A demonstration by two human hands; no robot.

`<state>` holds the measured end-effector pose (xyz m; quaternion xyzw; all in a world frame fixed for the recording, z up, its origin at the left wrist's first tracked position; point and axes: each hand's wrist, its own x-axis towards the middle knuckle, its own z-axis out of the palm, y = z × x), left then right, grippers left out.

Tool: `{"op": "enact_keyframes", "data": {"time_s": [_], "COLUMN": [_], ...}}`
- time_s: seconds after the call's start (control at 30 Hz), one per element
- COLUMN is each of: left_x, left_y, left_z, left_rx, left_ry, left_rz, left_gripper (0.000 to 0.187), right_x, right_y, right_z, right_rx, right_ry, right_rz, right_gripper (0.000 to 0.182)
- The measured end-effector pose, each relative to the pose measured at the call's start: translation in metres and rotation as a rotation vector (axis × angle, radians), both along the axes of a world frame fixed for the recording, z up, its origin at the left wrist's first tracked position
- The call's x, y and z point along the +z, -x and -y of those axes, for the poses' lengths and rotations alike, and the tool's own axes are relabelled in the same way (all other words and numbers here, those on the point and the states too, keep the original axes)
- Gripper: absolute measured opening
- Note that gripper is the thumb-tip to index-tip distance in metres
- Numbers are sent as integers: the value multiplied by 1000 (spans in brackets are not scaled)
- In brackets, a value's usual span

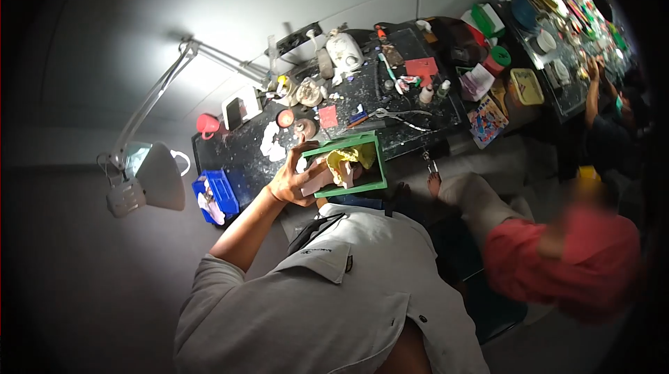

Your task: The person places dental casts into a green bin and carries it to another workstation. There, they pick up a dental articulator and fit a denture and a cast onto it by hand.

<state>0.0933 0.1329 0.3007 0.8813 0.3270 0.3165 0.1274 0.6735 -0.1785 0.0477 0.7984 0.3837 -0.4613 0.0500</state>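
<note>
Keeping the green plastic bin (382,165) level seemed the main care in handling it, since the crumpled yellow piece (341,164) and the pale pink piece (318,180) lay loose inside; fingers set flat along the wall, with support from beneath, would have spared those soft-looking contents from creasing or spilling. The bin was at the centre of the frame, just in front of the wearer's grey shirt (341,290), at the near edge of the black tabletop (418,136). The left hand (293,179) touched the bin's left end, its fingers spread over the rim and toward the contents; whether they gripped the wall or a piece inside could not be told. The right hand was out of sight. Farther off, a blue plastic bin (224,191) sat at the left of the frame, a pink mug (207,125) above it, and a person in a red shirt (543,255) at the lower right.
</note>
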Motion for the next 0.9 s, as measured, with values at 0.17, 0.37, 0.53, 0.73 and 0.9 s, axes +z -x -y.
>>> {"op": "enact_keyframes", "data": {"time_s": [0.17,0.37,0.53,0.73,0.9], "left_x": [-3,-33,-52,-78,-97], "left_y": [47,103,147,165,184], "left_z": [12,54,70,92,102], "left_rx": [-61,166,154,178,142], "left_ry": [98,168,-33,16,5], "left_rz": [-61,184,171,374,404], "left_gripper": [75,69,66,55,56], "right_x": [-7,13,41,11,90], "right_y": [16,41,6,-53,89], "right_z": [-45,-126,-166,-192,-268], "right_rx": [97,282,420,502,99], "right_ry": [-124,-238,-288,-386,-351], "right_rz": [-17,-16,48,73,-47], "right_gripper": [55,53,52,50,42]}}
